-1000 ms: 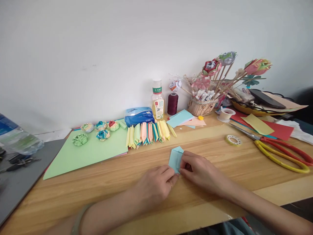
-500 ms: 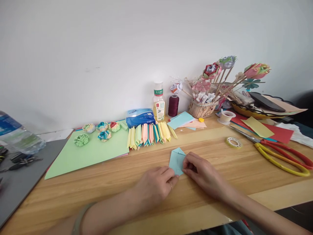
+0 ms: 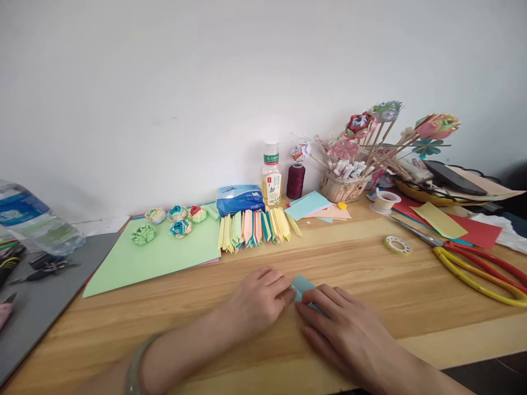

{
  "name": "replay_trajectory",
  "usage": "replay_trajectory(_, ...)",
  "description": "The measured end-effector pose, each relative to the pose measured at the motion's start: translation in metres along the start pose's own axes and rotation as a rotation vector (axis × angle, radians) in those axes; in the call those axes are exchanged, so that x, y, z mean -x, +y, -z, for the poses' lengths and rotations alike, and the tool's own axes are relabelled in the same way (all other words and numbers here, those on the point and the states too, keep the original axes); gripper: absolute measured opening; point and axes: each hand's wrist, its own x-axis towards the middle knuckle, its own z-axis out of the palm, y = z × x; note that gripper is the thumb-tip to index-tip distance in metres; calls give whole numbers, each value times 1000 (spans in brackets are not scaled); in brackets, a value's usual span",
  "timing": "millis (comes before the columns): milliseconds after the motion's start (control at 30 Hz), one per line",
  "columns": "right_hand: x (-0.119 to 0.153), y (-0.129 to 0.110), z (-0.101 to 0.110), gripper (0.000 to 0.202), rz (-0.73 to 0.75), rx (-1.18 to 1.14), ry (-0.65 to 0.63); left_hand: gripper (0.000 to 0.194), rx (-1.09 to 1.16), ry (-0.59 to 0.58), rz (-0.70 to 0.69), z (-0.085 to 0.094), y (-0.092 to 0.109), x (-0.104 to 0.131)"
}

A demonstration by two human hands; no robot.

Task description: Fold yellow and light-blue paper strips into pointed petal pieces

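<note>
A small light blue paper (image 3: 303, 283) lies on the wooden table (image 3: 197, 307), partly covered by both hands. My left hand (image 3: 263, 299) has its fingers curled together, the fingertips at the paper's left edge. Over the paper's right part rests my right hand (image 3: 341, 323), its fingers spread and pressing down flat. Part of the paper shows between and above the fingers. Behind the hands stands a row of folded coloured paper strips (image 3: 257, 229), in front of a blue tissue pack (image 3: 240, 200).
Several paper rosettes sit on a green sheet (image 3: 181, 260) at left. Scissors (image 3: 457, 258), a tape roll (image 3: 397, 244) and coloured papers lie right. Behind are a bottle (image 3: 272, 181), purple thread (image 3: 295, 181) and a basket (image 3: 343, 187) of paper flowers.
The blue paper now shows as a smaller, narrower piece. My right hand has flattened and moved over it, and my left hand has shifted slightly. The view has tilted a little.
</note>
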Motion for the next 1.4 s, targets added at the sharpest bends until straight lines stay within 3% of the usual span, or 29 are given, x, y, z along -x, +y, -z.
replay_trajectory(133,-3,8,1,19,-82,-84,-17,22,48,-12,-16,2,0,-1)
replay_trajectory(267,-12,28,4,20,-301,-138,25,22,5,1,-52,7,-5,-3)
replay_trajectory(433,-29,42,3,13,-534,-306,-120,23,6,3,-129,10,-15,-2)
replay_trajectory(600,-31,40,-1,25,-580,-464,-73,23,-8,-18,-159,10,-17,0)
replay_trajectory(700,-29,35,-1,16,-593,-426,-67,20,-22,20,-126,8,-14,-1)
replay_trajectory(800,-25,31,-3,12,-529,-328,-36,18,16,29,-68,5,-11,-2)
replay_trajectory(1033,-12,30,-13,23,-111,-61,117,21,77,1,-68,6,-14,-3)
replay_trajectory(1400,-11,30,-3,21,-1,-57,60,29,159,-96,-134,8,-24,-2)
